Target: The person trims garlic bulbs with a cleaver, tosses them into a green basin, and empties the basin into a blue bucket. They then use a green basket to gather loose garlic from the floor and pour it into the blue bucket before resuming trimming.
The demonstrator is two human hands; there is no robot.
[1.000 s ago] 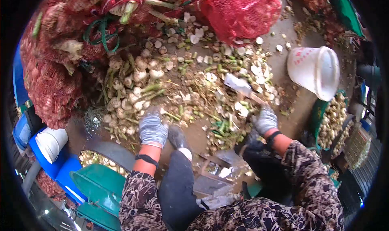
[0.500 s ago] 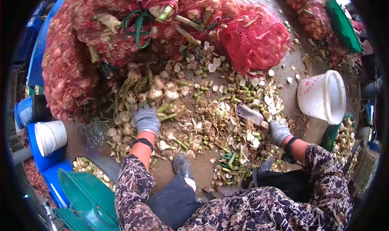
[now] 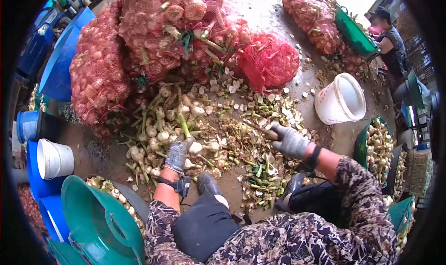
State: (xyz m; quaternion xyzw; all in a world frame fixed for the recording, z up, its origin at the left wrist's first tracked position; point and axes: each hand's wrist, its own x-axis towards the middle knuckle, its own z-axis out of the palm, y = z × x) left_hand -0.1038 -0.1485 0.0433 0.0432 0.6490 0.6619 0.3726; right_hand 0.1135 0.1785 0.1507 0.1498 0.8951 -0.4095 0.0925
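My left hand (image 3: pixel 178 154), in a grey glove, is closed on a garlic stalk (image 3: pixel 184 126) that points up and away from me; whether its bulb lies inside the fingers is hard to see. A white garlic bulb (image 3: pixel 195 148) shows right beside the fingertips. In my gloved right hand (image 3: pixel 291 143) is a cleaver (image 3: pixel 265 132), held by its handle with the blade turned nearly edge-on to the left. Between and beyond the hands, a heap of garlic bulbs with stalks (image 3: pixel 151 131) lies on the left, and cut stalks and peelings (image 3: pixel 253 146) cover the floor.
Full red mesh sacks (image 3: pixel 100 74) stand ahead, with a smaller red mesh bag (image 3: pixel 269 62) beside them. A white bucket (image 3: pixel 327 102) and a green tub of garlic (image 3: pixel 377 149) are on the right. Green basins (image 3: pixel 88 214) sit at left. Another person (image 3: pixel 394 44) is at far right.
My left hand has drawn back from the heap and now grips a stalk. My right hand has lifted the cleaver and moved left and up, turning the blade. The view has tilted upward.
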